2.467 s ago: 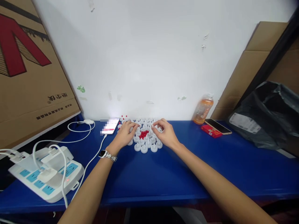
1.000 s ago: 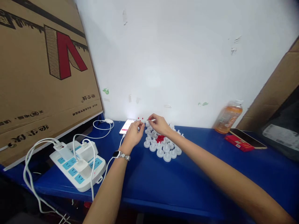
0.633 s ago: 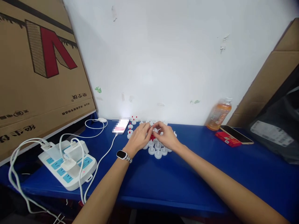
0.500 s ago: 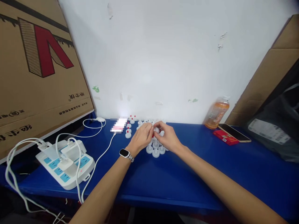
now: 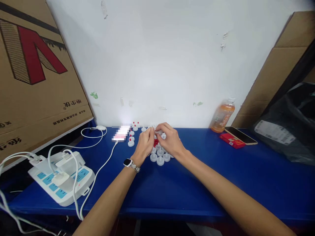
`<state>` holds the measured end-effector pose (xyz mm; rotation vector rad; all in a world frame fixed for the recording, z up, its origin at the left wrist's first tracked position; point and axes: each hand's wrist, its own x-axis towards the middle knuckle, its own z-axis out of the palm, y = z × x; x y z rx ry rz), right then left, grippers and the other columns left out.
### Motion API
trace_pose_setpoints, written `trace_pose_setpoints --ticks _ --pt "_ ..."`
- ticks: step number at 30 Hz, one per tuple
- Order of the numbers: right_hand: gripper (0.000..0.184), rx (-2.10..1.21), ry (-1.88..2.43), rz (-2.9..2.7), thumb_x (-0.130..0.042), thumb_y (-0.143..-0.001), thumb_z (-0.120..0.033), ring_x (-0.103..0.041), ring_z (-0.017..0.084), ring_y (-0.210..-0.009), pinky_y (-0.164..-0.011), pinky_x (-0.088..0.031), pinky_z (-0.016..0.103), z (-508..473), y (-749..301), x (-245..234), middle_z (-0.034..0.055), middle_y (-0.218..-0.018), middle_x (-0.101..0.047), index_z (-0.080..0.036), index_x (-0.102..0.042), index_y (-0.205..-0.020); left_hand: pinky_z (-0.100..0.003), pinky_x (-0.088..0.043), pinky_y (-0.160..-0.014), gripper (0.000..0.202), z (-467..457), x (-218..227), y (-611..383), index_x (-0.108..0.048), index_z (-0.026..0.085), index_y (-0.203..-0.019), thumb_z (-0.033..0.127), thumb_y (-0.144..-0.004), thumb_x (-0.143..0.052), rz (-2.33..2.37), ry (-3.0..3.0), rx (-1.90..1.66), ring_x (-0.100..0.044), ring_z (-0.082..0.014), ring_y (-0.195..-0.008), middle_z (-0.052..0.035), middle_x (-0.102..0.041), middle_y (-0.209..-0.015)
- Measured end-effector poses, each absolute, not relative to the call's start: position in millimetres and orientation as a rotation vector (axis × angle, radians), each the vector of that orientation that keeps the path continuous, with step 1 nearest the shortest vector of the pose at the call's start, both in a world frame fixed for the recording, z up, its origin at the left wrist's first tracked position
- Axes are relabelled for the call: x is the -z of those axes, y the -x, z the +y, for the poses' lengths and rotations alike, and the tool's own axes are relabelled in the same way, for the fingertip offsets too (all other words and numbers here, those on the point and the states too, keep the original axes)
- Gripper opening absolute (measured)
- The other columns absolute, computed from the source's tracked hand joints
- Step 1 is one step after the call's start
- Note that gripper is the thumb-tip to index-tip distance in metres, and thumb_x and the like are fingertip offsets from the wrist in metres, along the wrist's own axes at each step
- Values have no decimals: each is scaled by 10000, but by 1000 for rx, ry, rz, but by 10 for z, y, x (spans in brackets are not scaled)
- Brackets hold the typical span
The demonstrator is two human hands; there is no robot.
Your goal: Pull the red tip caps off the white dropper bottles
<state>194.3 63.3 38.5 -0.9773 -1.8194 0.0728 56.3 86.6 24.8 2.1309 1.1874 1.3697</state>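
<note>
My right hand [image 5: 169,139] pinches a white plastic cap [image 5: 159,132] between thumb and fingers. My left hand [image 5: 145,142], wearing a watch, meets it from the left with fingers pressed together; what they hold is hidden. Below the hands lies a heap of small red tips [image 5: 156,143], partly covered by my fingers. Around it stand several white nozzle caps [image 5: 160,160], some behind my hands. To the left, white caps with red tips on top [image 5: 131,143] form a short column.
A blurred-out lit device [image 5: 121,132] on a cable lies at the back left. A power strip [image 5: 61,177] with plugs and cables fills the left side. On the right are an orange drink bottle [image 5: 223,115], a red packet [image 5: 232,140], a phone [image 5: 241,135] and a dark bag [image 5: 287,127].
The whole view has shifted slightly, so things appear further left. My left hand's fingers have turned more upright against the cap, and more red tips show beneath the hands.
</note>
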Motion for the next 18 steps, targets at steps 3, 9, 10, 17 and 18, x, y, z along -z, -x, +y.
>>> trace_pose_setpoints --ticks 3,9,10,17,18 --pt "251 -385 1021 -1727 -582 -804 -195 -629 165 -793 -774 -518 323 588 -2024 -408 34 -920 -675 -206 -575 -1055 -339 -405 -721 300 801 -321 -449 -477 211 -856 360 -1032 -285 1147 -2565 -1216 -516 -197 -773 -39 -547 -814" --pt "519 -720 991 -1920 -605 -764 -211 -597 144 -672 -648 -498 287 499 -2152 -555 -7 -849 -668 -238 -411 -1245 -346 -426 -762 297 734 -297 -425 -487 215 -835 299 -1027 -276 923 -2734 -1047 -527 -205 -818 -55 -565 -841" --pt "491 -653 1006 -1981 -588 -776 -199 -598 149 -682 -659 -495 292 497 -2158 -598 -2 -856 -669 -240 -428 -1239 -334 -422 -729 305 738 -285 -446 -472 215 -809 308 -1028 -281 927 -2650 -1100 -521 -192 -770 -42 -551 -794" --pt "228 -4 1198 -1947 -536 -816 -157 -622 212 -862 -773 -474 346 610 -2332 -659 73 -995 -662 -203 -611 -1027 -290 -371 -602 437 915 -260 -357 -445 207 -728 422 -1039 -225 1235 -2051 -1440 -457 -150 -616 9 -461 -643" --pt "171 -36 1240 -1921 -553 -825 -187 -619 206 -814 -762 -477 349 635 -2376 -622 56 -931 -669 -205 -630 -976 -303 -394 -661 419 947 -245 -321 -484 201 -741 408 -1035 -268 1235 -2184 -1340 -484 -161 -676 -2 -493 -683"
